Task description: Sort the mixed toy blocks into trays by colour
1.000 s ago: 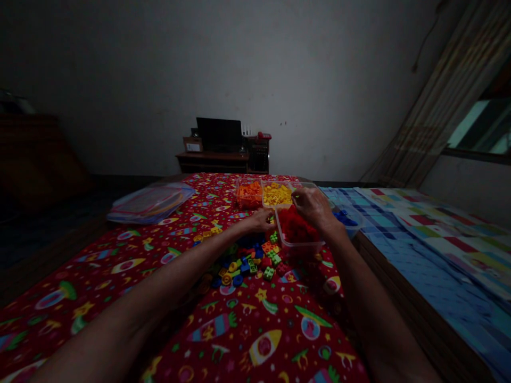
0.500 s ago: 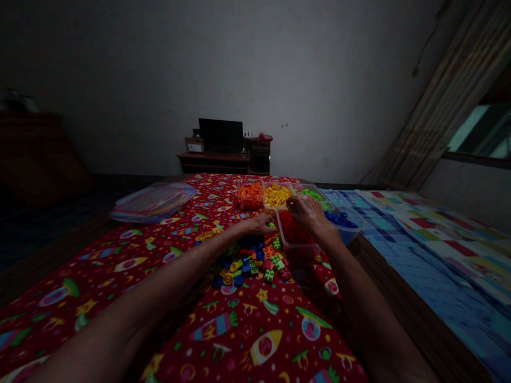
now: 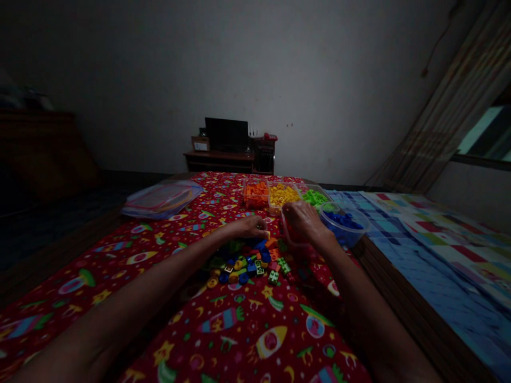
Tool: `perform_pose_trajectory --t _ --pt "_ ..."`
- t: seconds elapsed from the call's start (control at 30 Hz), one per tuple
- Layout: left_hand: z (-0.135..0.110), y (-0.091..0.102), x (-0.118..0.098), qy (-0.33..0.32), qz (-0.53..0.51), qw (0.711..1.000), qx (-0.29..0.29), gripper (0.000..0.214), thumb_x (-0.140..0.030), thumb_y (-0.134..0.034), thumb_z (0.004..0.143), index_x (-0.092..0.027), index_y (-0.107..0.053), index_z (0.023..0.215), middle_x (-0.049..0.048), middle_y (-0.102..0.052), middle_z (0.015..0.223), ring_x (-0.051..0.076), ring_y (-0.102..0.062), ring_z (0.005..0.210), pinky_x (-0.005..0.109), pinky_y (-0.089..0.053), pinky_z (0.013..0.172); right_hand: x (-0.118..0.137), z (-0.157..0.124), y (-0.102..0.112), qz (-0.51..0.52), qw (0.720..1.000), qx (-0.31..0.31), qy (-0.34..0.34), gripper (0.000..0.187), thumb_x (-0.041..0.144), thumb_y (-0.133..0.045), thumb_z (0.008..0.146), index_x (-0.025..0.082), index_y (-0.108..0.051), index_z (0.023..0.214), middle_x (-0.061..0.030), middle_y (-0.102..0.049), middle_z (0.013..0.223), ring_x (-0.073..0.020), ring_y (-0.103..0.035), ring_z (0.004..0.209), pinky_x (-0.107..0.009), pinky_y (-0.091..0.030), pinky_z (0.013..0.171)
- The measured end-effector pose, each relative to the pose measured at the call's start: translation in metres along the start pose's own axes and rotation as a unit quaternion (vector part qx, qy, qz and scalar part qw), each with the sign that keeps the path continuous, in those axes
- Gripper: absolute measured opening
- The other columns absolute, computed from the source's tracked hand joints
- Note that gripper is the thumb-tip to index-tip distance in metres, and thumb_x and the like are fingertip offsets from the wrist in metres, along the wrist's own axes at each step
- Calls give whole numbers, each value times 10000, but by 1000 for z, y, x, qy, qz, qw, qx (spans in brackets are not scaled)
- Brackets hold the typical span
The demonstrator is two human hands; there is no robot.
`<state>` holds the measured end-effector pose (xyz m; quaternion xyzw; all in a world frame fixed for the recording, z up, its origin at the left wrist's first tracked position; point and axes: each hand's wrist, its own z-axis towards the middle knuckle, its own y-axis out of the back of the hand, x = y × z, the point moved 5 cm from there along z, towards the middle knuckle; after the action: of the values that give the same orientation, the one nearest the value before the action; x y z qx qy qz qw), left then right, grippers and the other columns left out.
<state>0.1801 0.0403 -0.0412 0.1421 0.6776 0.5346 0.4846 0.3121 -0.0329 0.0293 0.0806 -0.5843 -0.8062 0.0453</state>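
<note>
Evidently curled, grips unclear: left hand [image 3: 252,227] by studded blocks [image 3: 250,266], right [image 3: 304,217] over clear box [image 3: 296,242].

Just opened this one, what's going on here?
A person's left hand is at the far edge of a pile of mixed toy bricks on a red patterned cloth. The right hand is over a clear box. It's too dark to tell whether either holds a piece. Beyond, orange pieces, yellow pieces and green pieces sit in separate containers; blue pieces are in a round tub.
</note>
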Motion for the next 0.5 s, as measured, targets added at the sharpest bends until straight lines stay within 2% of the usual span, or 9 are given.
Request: perform_pose_trajectory --t 0.1,0.2,0.33,0.43,0.5 --pt "-24 8 2 -3 1 1000 -12 297 -417 -546 748 -142 -617 662 -1 -594 621 129 -510 584 215 -378 542 14 0 -10 18 998 0 54 283 140 -390 884 143 -647 1001 -113 -647 818 -162 -538 703 -261 -330 604" --pt "-48 13 3 10 -31 997 -71 283 -392 -565 734 -144 -642 849 33 -673 826 176 -592 754 246 -455 679 36 -2 -24 58 990 10 127 246 176 -410 903 141 -627 1013 -95 -637 822 -150 -527 713 -253 -331 618" --pt "-68 13 7 24 -95 988 -122 405 -374 -580 732 -160 -585 1076 64 -681 1000 214 -615 917 314 -481 813 64 -10 -50 109 970 15 216 193 207 -457 905 136 -601 1011 -88 -628 873 -152 -534 773 -252 -365 664" --pt "-73 13 13 18 -133 982 -130 430 -364 -579 732 -153 -566 1105 77 -684 1004 221 -622 929 335 -493 821 73 -16 -66 114 964 -4 238 214 147 -443 897 133 -568 1070 -99 -617 935 -166 -534 827 -272 -388 726" --pt "-73 16 17 17 -153 980 -126 400 -387 -565 746 -149 -586 1066 77 -687 993 213 -630 901 326 -503 799 71 -19 -68 120 966 -32 229 231 143 -449 893 127 -544 1102 -113 -606 985 -182 -529 888 -291 -387 781"
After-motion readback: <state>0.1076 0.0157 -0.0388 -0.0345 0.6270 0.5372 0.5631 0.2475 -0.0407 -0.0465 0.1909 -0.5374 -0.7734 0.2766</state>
